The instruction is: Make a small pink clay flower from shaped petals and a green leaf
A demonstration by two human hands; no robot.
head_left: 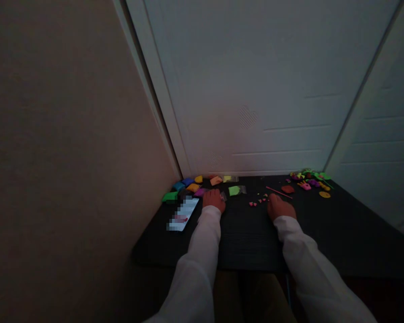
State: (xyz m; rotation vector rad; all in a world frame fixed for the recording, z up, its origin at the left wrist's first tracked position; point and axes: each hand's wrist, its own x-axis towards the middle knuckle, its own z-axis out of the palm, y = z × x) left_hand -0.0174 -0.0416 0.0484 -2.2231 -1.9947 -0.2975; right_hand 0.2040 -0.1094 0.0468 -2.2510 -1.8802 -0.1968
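Note:
My left hand (213, 200) is palm down on the black table, its fingers bent and close together over a small clear packet (223, 196) with something pink in it. Most of that packet is hidden under the hand. My right hand (280, 207) rests farther right, curled like a fist; whatever its fingertips hold is out of sight. Just left of it lie several tiny pink pieces (252, 204). A thin pink stick (278, 192) lies behind the right hand, with a flat red piece (287, 189) beside it.
A phone (184, 214) lies left of my left hand. Colored packets, among them a green one (170, 197) and a light green one (234, 191), are spread along the back left. Brightly colored small tools (304, 185) and a yellow disc (324, 194) lie at the back right. A white panel (256, 89) rises behind the table.

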